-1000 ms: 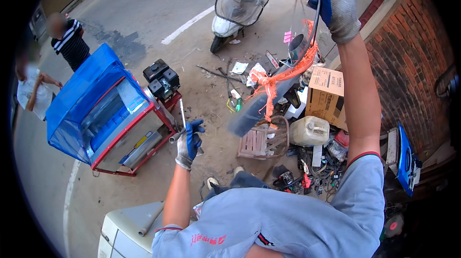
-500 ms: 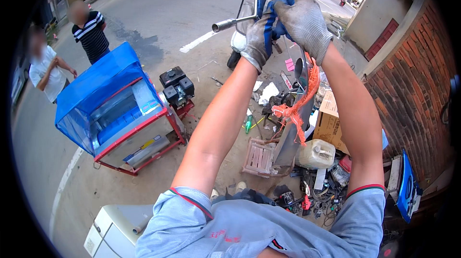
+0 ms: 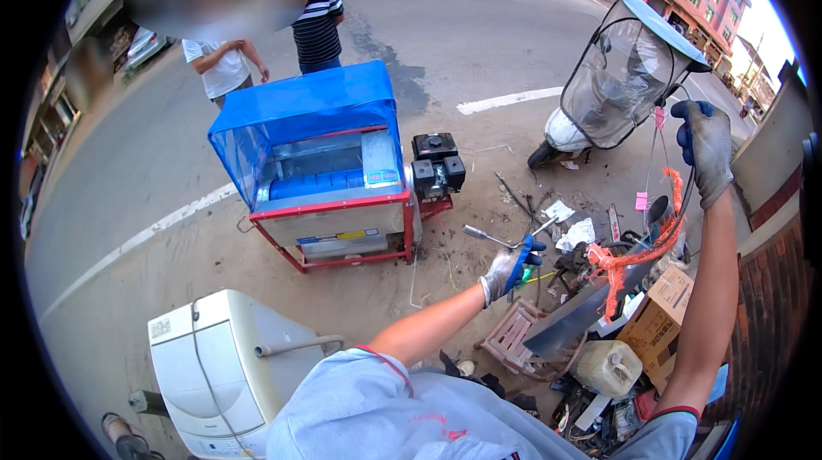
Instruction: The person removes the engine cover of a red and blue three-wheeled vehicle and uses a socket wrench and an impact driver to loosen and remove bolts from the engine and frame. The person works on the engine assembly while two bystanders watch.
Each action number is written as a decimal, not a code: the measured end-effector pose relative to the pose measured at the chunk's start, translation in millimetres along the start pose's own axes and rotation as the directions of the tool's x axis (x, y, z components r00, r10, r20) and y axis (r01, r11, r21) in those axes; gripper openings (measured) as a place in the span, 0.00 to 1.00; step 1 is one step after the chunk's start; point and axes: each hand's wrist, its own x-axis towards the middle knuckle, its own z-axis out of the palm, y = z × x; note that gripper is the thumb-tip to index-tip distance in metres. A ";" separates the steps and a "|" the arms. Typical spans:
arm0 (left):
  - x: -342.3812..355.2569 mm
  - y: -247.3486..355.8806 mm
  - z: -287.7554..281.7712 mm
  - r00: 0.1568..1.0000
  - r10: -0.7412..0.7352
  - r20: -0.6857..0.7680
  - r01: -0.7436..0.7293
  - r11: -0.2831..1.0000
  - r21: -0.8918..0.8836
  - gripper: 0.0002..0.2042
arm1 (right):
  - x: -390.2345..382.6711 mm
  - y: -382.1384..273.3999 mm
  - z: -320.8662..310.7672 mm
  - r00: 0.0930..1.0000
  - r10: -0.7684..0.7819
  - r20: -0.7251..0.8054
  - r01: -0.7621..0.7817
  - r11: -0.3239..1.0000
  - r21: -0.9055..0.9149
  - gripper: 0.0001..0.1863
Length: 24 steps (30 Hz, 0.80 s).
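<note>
From my end of the feed, the largest thing I see is a boxy machine with a red metal frame (image 3: 334,229) under a blue fabric cover (image 3: 300,100), a black engine (image 3: 438,165) at its right side. Toward me stands a white boxy appliance (image 3: 205,366) with a grey hose on its top. Across the ground is a white scooter (image 3: 563,130) with a clear canopy. Two people stand behind the machine, one in a white shirt (image 3: 224,66), one in a dark striped shirt (image 3: 317,28). To the right, a long, grey, smooth-sided piece (image 3: 574,319) slants past a brown slatted chair (image 3: 515,336); I cannot tell whether they touch. Beside it sit a brown cardboard box (image 3: 655,323) and a cream plastic jerrycan (image 3: 606,368). My right hand (image 3: 706,148), in a grey-and-blue glove, is raised high, fingers curled round a thin dark cord that runs down to a shaggy orange strip (image 3: 616,267) across the grey piece. My left hand (image 3: 511,272), gloved alike, is lower and near the middle, fingers partly extended, holding a silver L-shaped wrench (image 3: 488,237), its socket end pointing left.
</note>
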 end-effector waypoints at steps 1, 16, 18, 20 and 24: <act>-2.4 -1.2 -5.1 1.000 -0.009 -0.004 0.009 1.000 -0.023 0.25 | -0.5 3.8 2.0 1.000 0.008 0.008 -0.008 1.000 0.008 0.14; 51.9 108.2 99.2 0.906 0.343 0.249 -0.367 0.929 0.057 0.24 | 37.0 10.8 60.9 0.907 -0.383 0.173 0.420 0.808 -0.413 0.11; 47.1 120.0 104.6 0.888 0.383 0.253 -0.409 0.911 0.056 0.24 | 56.2 44.0 51.6 0.663 -0.719 0.209 0.625 0.378 -0.683 0.14; 74.2 119.5 62.2 0.913 0.394 0.104 -0.388 0.919 -0.075 0.24 | 43.1 31.8 57.3 0.874 -0.473 0.107 0.470 0.770 -0.432 0.18; 127.7 109.3 -100.2 0.930 0.268 -0.252 -0.341 0.885 -0.317 0.21 | 31.0 30.8 44.6 0.983 -0.178 0.044 0.180 0.981 -0.073 0.15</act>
